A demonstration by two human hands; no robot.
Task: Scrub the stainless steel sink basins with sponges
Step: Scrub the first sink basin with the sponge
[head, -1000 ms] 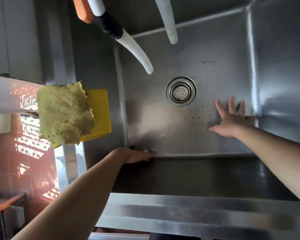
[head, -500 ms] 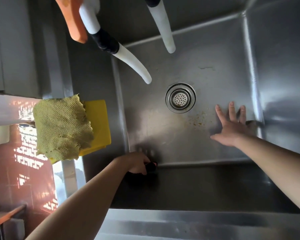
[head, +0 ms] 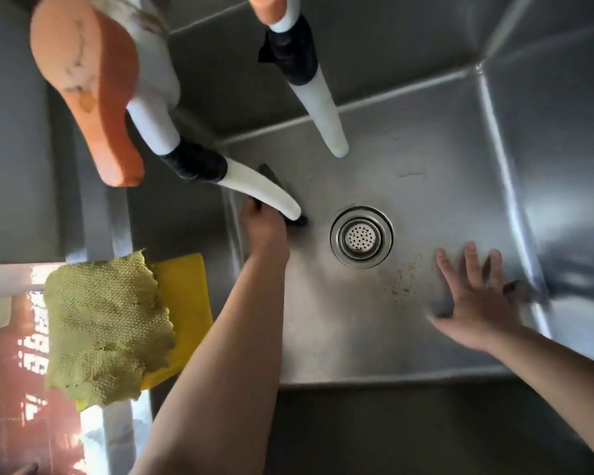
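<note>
I look down into a stainless steel sink basin with a round drain strainer in its floor. My left hand is closed on a dark sponge pressed on the basin floor at the left wall, partly hidden behind a white hose spout. My right hand lies flat with fingers spread on the floor near the right wall; a small dark piece shows at its fingertips. Brown specks lie between the drain and my right hand.
A second white spout hangs over the basin's back. An orange tap handle juts out at upper left. A frayed green scouring cloth on a yellow sponge rests on the sink's left rim.
My left hand has slid with the dark sponge from the basin's front left corner back along the left wall to beneath the spout. My right hand stays flat in place. The view moved closer.
</note>
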